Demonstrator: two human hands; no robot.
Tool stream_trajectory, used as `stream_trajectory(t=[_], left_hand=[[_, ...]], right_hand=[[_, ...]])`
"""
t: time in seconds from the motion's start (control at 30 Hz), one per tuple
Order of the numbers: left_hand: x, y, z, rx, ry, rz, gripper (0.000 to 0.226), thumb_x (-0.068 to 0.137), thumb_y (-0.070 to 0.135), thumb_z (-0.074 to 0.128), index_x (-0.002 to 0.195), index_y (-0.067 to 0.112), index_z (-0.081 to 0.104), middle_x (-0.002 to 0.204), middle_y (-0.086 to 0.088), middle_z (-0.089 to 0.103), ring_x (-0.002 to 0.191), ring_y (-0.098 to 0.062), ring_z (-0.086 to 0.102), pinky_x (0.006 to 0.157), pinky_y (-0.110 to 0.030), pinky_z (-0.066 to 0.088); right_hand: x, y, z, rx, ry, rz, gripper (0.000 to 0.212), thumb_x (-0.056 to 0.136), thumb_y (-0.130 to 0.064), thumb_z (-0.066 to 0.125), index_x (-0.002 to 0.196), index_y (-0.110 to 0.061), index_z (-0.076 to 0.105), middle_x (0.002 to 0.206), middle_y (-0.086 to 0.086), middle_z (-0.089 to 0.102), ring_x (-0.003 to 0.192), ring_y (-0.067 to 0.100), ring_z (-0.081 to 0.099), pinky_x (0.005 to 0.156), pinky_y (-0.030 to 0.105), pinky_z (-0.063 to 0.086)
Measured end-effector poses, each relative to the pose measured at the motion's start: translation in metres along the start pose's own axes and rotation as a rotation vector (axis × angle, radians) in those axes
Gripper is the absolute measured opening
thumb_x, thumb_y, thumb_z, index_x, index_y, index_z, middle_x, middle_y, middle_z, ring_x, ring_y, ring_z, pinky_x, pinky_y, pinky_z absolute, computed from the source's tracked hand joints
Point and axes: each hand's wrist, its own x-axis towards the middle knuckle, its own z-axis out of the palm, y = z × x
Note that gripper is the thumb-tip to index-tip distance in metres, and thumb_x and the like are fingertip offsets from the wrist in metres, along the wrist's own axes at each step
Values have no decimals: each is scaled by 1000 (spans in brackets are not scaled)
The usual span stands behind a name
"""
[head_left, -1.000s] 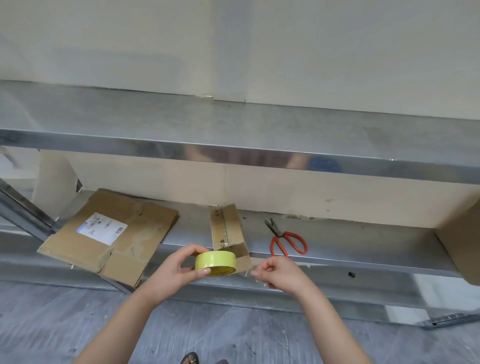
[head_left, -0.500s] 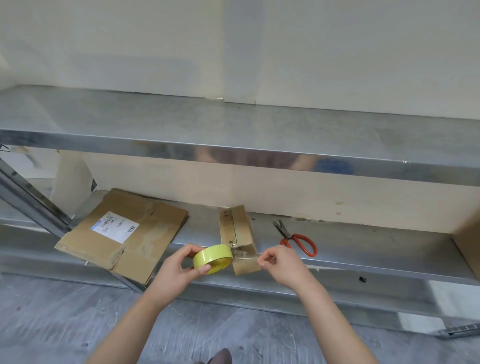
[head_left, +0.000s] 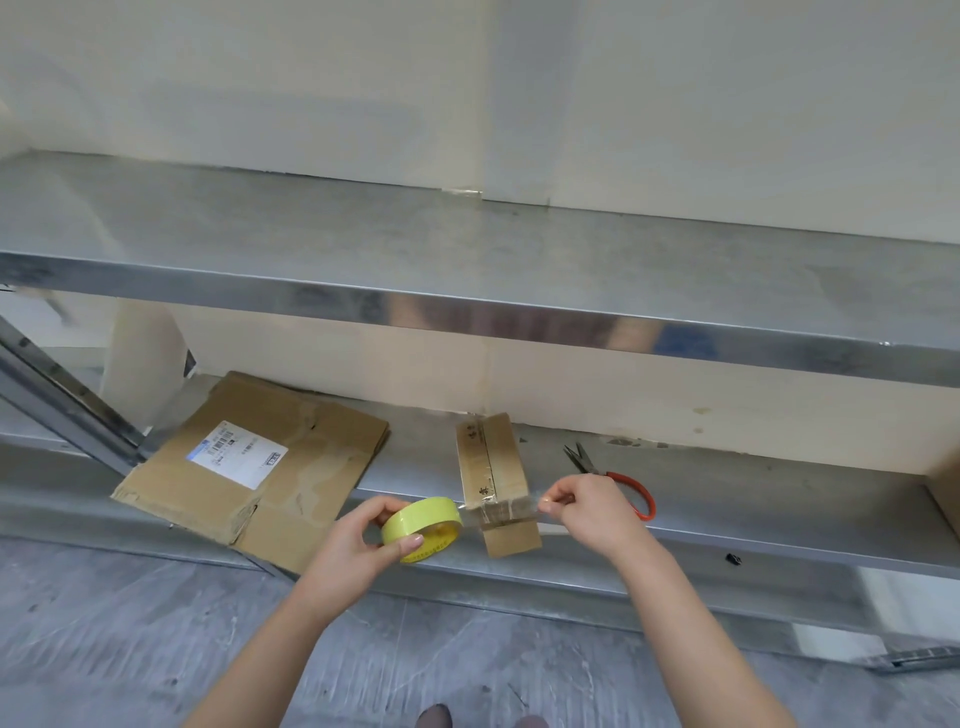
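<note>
Yellow tape roll (head_left: 422, 527) sat gripped in the left hand (head_left: 353, 551), fingers curled round its rim, just off the lower shelf's (head_left: 753, 545) front edge. Its clear strip (head_left: 506, 512) ran over the small cardboard box (head_left: 491, 462) to the right hand (head_left: 592, 512), which pinched the free end. Slack could have let the strip fold on itself. A hard pull might have dragged the box, jutting past that edge, off the shelf.

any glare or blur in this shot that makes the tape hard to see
Head view: the light is soft and even, with no hard shadows. The upper shelf's front lip carries smeared reflections. The clear strip between the tape roll and the right hand shows only as faint glints over the small box. The picture is sharp there, with no motion blur.
</note>
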Motion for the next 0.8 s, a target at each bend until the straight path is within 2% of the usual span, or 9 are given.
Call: stream_trajectory(t=[0.13, 0.23, 0.43, 0.53, 0.7, 0.8], left_hand=[[12, -4, -4, 2, -28, -45, 24, 79, 30, 78, 100, 35, 67, 95, 10, 63, 94, -7, 57, 84, -35, 53], [18, -10, -3, 17, -53, -66, 28, 77, 37, 78, 103, 32, 67, 94, 11, 63, 94, -12, 59, 81, -42, 56], [28, -22, 2, -5, -57, -102, 33, 73, 45, 78, 101, 30, 68, 91, 11, 63, 90, -11, 59, 81, -43, 57], [32, -24, 6, -12, -61, -117, 25, 76, 39, 79, 98, 30, 69, 89, 8, 64, 88, -11, 60, 82, -42, 55], [45, -19, 12, -2, -68, -125, 16, 78, 35, 78, 91, 34, 68, 87, 6, 65, 87, -12, 60, 80, -36, 54], [53, -15, 10, 31, -88, -109, 15, 78, 37, 77, 89, 38, 67, 88, 8, 65, 87, -8, 59, 79, -32, 53]], right_hand=[[7, -3, 2, -13, -13, 16, 9, 89, -31, 68, 83, -24, 70, 80, -15, 61, 72, -3, 52, 58, 7, 32], [12, -6, 1, -34, -40, 37, 14, 90, -30, 66, 77, -25, 68, 75, -17, 60, 71, -4, 53, 57, 11, 33], [21, -8, 4, -60, -83, 69, 14, 91, -24, 59, 88, -19, 72, 90, -8, 68, 88, 11, 59, 74, 23, 41], [25, -7, 6, -50, -98, 93, 17, 92, -19, 54, 81, -25, 65, 80, -12, 61, 84, 11, 56, 67, 23, 39], [33, 2, 15, 100, -88, 175, 16, 92, -21, 50, 84, -24, 63, 90, -4, 63, 91, 17, 58, 67, 27, 39], [35, 6, 25, 224, -68, 199, 22, 95, -23, 44, 82, -18, 61, 86, 1, 63, 91, 22, 62, 64, 26, 38]])
